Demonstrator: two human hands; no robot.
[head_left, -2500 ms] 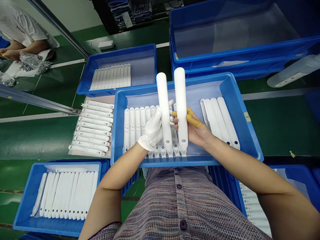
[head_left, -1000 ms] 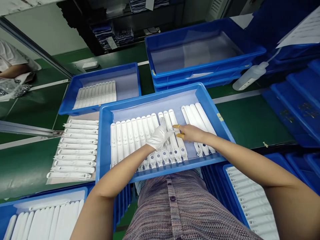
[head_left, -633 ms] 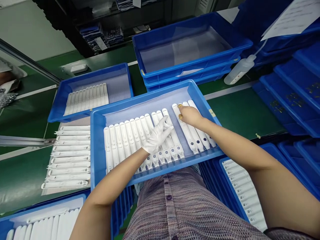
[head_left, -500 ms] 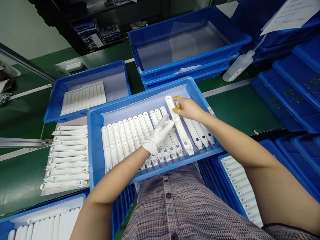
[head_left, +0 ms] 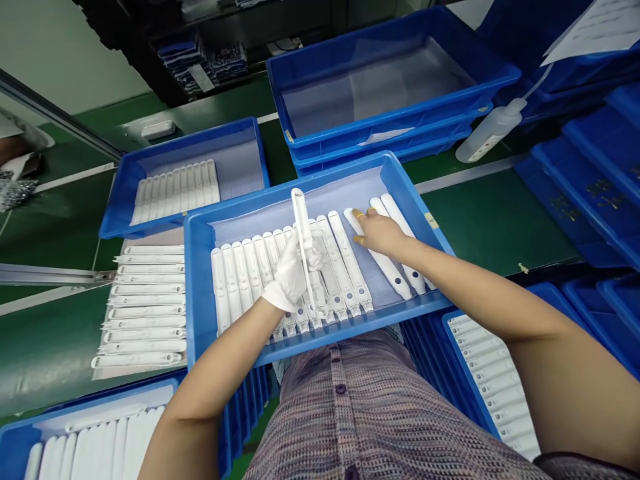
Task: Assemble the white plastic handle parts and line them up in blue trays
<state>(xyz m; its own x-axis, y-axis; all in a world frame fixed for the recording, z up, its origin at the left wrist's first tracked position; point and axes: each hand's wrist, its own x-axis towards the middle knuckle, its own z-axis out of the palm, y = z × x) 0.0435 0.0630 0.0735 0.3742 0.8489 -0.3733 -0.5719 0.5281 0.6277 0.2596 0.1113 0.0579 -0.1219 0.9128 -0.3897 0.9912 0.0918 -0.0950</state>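
Note:
In the head view, a slim white plastic strip point(head_left: 302, 217) stands tilted up in my left hand point(head_left: 291, 273), which wears a white glove and is closed around it. My right hand point(head_left: 381, 233), with yellow finger cots, has thumb and fingers about the upper part of another white strip point(head_left: 383, 267) at the tray's right side. That strip lies at a slant, a dark round spot near its lower end. Both hands are over a blue tray point(head_left: 197, 307). A row of similar strips point(head_left: 243, 267) lies in it, left of my right hand, partly hidden by my left hand.
A second blue tray point(head_left: 113, 207) with strips stands at the back left. Stacked strips point(head_left: 145, 307) lie beside the front tray. Behind are stacked blue trays point(head_left: 400, 137) and a squeeze bottle point(head_left: 490, 133). More filled trays are low at left point(head_left: 15, 427) and right point(head_left: 463, 353).
The strip that was in my right hand is gone from it. My left hand has moved left and now holds a strip upright. My right hand has come down onto the strips at right.

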